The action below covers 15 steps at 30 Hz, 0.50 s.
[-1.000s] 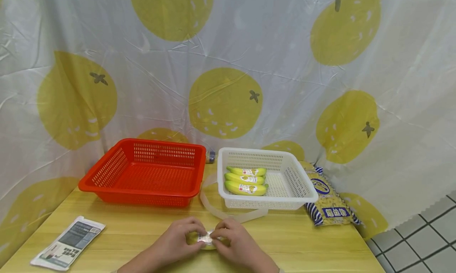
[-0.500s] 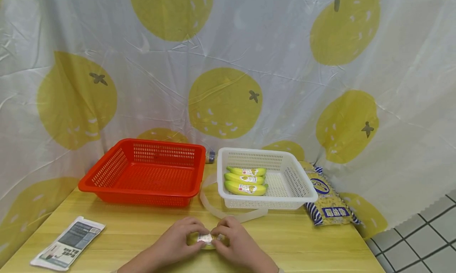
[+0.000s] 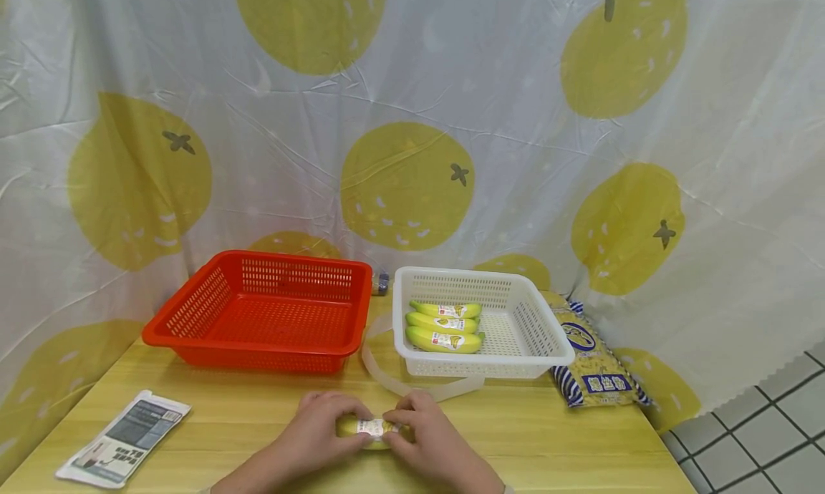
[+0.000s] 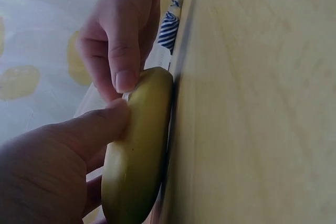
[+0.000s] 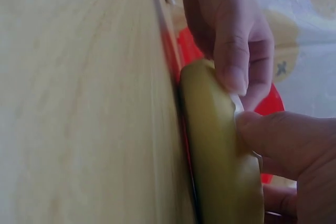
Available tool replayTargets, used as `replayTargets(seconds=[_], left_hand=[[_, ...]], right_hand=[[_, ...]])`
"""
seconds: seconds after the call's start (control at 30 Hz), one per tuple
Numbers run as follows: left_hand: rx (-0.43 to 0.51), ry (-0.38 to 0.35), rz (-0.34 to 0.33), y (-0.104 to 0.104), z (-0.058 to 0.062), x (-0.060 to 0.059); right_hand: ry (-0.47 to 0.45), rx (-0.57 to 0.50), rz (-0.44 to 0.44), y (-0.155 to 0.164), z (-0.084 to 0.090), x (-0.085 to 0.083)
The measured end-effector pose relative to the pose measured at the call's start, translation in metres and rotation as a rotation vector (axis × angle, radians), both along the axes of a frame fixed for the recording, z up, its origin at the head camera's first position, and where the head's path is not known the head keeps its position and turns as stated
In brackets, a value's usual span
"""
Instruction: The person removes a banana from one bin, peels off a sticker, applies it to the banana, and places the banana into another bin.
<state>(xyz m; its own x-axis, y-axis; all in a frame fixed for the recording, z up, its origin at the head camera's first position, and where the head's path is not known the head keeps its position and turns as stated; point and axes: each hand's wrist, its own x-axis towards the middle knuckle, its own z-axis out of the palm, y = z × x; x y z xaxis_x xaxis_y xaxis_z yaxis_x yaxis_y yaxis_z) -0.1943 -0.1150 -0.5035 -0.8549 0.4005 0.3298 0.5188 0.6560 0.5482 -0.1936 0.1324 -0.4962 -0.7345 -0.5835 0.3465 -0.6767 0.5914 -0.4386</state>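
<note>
A yellow banana [image 3: 346, 427] lies on the wooden table near its front, with a white printed label [image 3: 370, 427] stuck along its upper side. My left hand [image 3: 316, 431] holds the banana's left end, thumb on the near side and fingers over the far side. On the other end is my right hand [image 3: 428, 434], its thumb and fingertips pinching the banana right at the label's edge. The left wrist view shows the bare side of the banana [image 4: 140, 148] resting along the tabletop. In the right wrist view the label's white edge [image 5: 238, 104] shows between both thumbs.
Behind the hands stand a red basket [image 3: 258, 350] and a white basket [image 3: 477, 371] holding 3 labelled bananas [image 3: 445, 340]. A pale strip [image 3: 451, 389] curls in front of the white one. A flat packet [image 3: 125, 440] lies left; a yellow noodle bag [image 3: 596, 369] leans right.
My left fingers have shifted slightly left and my right fingertips slightly right along the banana, so more of the label shows between them. The baskets and packets stay where they were.
</note>
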Motion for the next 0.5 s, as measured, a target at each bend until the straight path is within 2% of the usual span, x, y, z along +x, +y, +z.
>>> replayTargets(seconds=[0.1, 0.23, 0.5], left_hand=[[0.082, -0.071, -0.014, -0.002, -0.002, -0.004], [0.162, -0.117, -0.098, -0.006, -0.004, -0.007], [0.170, -0.081, -0.189, -0.015, -0.005, -0.009]], right_hand=[[-0.008, 0.010, 0.009, 0.002, 0.000, -0.002], [0.013, 0.021, 0.033, 0.005, -0.001, -0.004], [0.077, 0.045, 0.063, 0.010, 0.002, -0.006]])
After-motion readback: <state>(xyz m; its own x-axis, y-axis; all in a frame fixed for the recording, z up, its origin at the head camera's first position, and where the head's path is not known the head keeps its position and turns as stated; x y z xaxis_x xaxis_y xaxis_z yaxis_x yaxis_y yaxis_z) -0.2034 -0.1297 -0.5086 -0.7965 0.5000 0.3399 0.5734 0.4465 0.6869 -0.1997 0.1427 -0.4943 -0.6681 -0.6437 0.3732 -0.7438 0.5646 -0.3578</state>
